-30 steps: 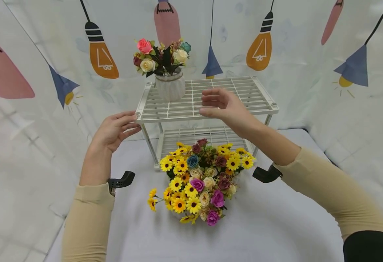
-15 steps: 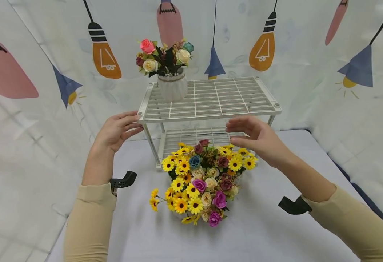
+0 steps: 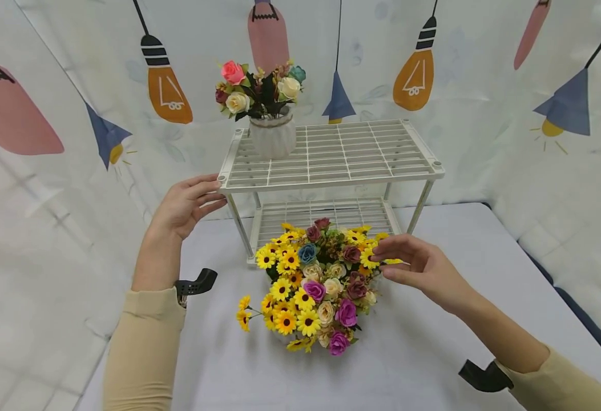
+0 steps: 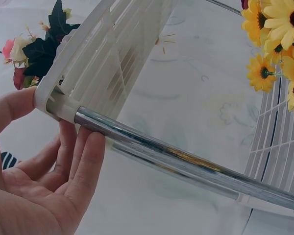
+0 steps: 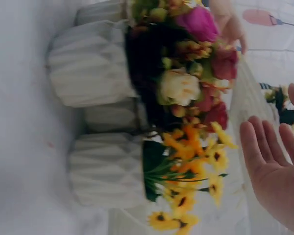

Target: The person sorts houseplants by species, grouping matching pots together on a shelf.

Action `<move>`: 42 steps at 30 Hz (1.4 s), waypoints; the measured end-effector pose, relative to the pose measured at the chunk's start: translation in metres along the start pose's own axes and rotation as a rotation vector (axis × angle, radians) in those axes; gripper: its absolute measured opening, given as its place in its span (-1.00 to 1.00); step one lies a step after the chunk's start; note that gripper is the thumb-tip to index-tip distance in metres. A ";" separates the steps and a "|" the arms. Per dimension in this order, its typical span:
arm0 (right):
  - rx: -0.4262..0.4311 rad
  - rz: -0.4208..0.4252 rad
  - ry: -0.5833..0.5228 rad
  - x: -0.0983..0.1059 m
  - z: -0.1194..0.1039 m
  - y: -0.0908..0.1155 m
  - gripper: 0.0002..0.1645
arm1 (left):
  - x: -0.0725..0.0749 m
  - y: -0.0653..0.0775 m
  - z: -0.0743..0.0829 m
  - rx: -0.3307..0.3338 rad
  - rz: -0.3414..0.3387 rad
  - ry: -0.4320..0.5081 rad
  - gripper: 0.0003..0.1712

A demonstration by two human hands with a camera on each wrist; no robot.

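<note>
My left hand [image 3: 182, 205] holds the front left corner of a white two-tier wire shelf rack [image 3: 351, 151]. In the left wrist view its fingertips [image 4: 92, 142] lie against the metal post [image 4: 186, 159] just under the top tier. My right hand [image 3: 426, 271], fingers loosely bent and holding nothing, hovers at the right side of a cluster of potted artificial flowers [image 3: 314, 291]. Yellow daisies [image 5: 186, 181] and mixed roses [image 5: 180, 87] stand in ribbed white pots [image 5: 105, 169]; the head view mostly hides those pots. Whether the right fingertips touch a daisy, I cannot tell.
On the rack's top tier, at the left, stands a white pot [image 3: 273, 137] with pink and cream roses. The lower tier [image 3: 326, 211] sits behind the flower cluster. A white cloth [image 3: 398, 365] covers the table, and a printed curtain [image 3: 475, 114] hangs behind.
My right hand has come down and to the right, from over the top tier to the right side of the flower cluster. My left hand stays at the rack's corner.
</note>
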State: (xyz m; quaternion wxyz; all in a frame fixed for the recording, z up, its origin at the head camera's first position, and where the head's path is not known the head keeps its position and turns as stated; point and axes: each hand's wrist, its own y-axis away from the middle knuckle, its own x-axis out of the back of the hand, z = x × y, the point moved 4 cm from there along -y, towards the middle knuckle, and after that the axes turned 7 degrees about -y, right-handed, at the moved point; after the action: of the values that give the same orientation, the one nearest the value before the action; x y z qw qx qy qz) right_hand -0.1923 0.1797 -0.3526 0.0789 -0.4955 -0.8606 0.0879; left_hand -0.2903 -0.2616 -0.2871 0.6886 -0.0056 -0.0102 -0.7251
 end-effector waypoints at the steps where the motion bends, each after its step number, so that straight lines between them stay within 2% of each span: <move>1: 0.000 -0.003 -0.012 0.000 0.004 0.003 -0.54 | -0.001 0.000 0.000 0.002 -0.003 0.002 -0.26; 6: -0.010 -0.006 -0.069 -0.002 0.020 0.015 -0.57 | -0.002 -0.001 -0.001 -0.004 0.005 -0.007 -0.25; 11: -0.055 0.011 -0.050 0.000 0.036 0.024 -0.60 | -0.002 -0.002 -0.002 -0.008 0.009 -0.014 -0.26; 18: -0.173 0.122 0.020 0.005 0.067 0.032 -0.65 | -0.002 -0.001 -0.001 -0.007 0.000 0.010 -0.30; 23: -0.256 0.254 0.081 0.012 0.091 0.034 -0.64 | -0.003 -0.002 -0.001 -0.011 0.001 0.008 -0.31; 26: -0.306 0.334 0.098 0.018 0.104 0.032 -0.55 | -0.004 -0.003 -0.002 -0.013 0.000 0.004 -0.28; 29: -0.328 0.356 0.114 0.022 0.114 0.027 -0.37 | -0.003 -0.004 -0.003 -0.012 0.004 0.004 -0.26; 36: -0.280 0.294 0.028 0.022 0.127 0.013 0.08 | -0.004 -0.005 -0.004 -0.020 0.020 0.003 -0.28; 39: -0.264 0.269 -0.014 0.021 0.132 0.009 0.13 | -0.002 -0.005 -0.006 -0.019 0.019 0.004 -0.27; 42: -0.293 0.251 -0.062 0.020 0.136 0.005 0.15 | -0.001 -0.004 -0.006 -0.022 0.018 0.008 -0.25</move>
State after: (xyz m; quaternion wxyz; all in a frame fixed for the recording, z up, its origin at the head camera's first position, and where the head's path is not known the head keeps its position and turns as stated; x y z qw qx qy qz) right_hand -0.2282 0.1893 -0.4853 -0.0320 -0.6023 -0.7975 -0.0139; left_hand -0.2947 -0.2610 -0.2934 0.6951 -0.0106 0.0006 -0.7188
